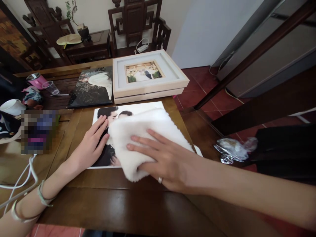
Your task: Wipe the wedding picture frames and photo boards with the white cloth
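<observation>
**Photo print pressed under a white cloth on a wooden table**

A large photo print is laid flat on a dark wooden table. A fluffy white cloth is spread over its right part and is pressed down by the right hand, fingers flat rather than clenched. The print's left edge is steadied by the open left hand. Behind, a cream framed picture and a dark photo print are seen. Carved dark chairs are set against a pale wall, and red floor tiles are visible to the right.
</observation>
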A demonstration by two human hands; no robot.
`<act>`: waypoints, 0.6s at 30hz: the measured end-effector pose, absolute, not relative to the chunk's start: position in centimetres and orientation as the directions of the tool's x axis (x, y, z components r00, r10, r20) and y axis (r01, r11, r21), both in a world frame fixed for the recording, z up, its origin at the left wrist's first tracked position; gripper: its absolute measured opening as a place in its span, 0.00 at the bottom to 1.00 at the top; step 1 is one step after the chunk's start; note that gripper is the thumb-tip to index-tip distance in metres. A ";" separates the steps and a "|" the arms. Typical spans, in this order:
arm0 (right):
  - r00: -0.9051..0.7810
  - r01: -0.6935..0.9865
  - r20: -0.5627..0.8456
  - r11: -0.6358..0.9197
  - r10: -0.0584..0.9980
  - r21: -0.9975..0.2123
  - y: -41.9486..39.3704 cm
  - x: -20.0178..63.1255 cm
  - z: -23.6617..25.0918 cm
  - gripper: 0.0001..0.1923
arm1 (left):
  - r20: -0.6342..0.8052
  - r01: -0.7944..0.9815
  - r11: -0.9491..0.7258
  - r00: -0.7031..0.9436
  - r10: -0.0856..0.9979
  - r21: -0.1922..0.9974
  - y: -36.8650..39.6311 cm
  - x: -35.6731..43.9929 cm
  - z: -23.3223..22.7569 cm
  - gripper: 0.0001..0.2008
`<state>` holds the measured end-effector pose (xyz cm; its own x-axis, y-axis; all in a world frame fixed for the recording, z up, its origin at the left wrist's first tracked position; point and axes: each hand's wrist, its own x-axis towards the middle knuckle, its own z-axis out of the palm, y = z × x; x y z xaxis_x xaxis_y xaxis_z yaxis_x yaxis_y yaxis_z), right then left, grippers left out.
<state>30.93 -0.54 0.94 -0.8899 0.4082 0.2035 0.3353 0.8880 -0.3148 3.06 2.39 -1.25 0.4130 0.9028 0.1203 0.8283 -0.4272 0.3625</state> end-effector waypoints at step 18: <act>-0.861 0.361 0.289 0.903 0.419 -0.234 -1.6 31.2 0.0 0.15 | 0.130 0.832 -0.427 0.409 0.903 0.353 2.4 3.0 -1.4 0.28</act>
